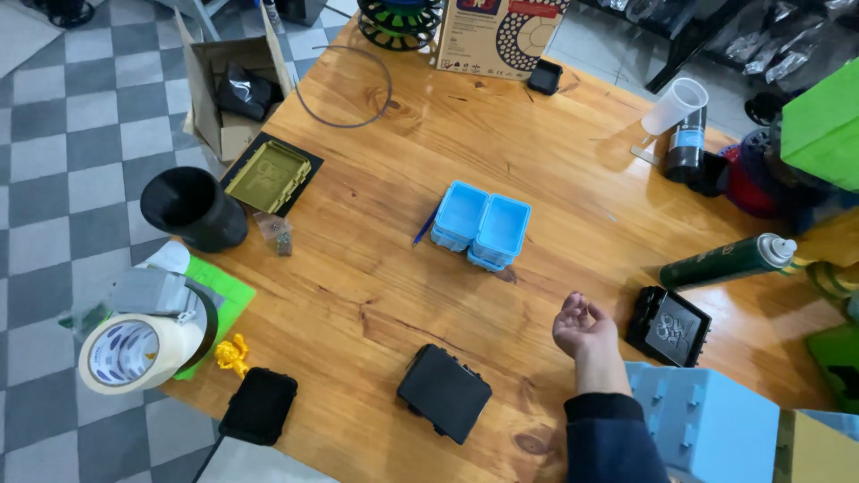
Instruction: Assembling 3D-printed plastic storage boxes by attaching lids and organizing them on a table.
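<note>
- Presently, right hand point(583, 329): palm up, fingers loosely curled and holding nothing, hovering over bare wood at 5 o'clock of the table; dark sleeve below it. Left hand is out of view.
- Nearest item: black square moulded tray point(668, 326), just beside the hand at its 3 o'clock; matt plastic with raised relief. A sideways sweep of the hand could likely nudge it toward the table edge.
- Green spray can point(727, 262), lying on its side at 2 o'clock of the hand; smooth metal cylinder with a white cap. Being round, it could roll if bumped.
- Pair of light blue bins point(482, 225), at table centre, 11 o'clock of the hand, well apart from it; rigid open-topped boxes touching each other. A blue pen point(424, 228) lies against their left side and could be knocked loose.
- Black flat case point(445, 392), 8 o'clock of the hand; matt, rounded corners.
- Wooden table point(376, 295): varnished planks with knots, glossy grain.
- Roll of pale tape point(134, 351) at the far left edge, overhanging it, so it may well drop to the floor.
</note>
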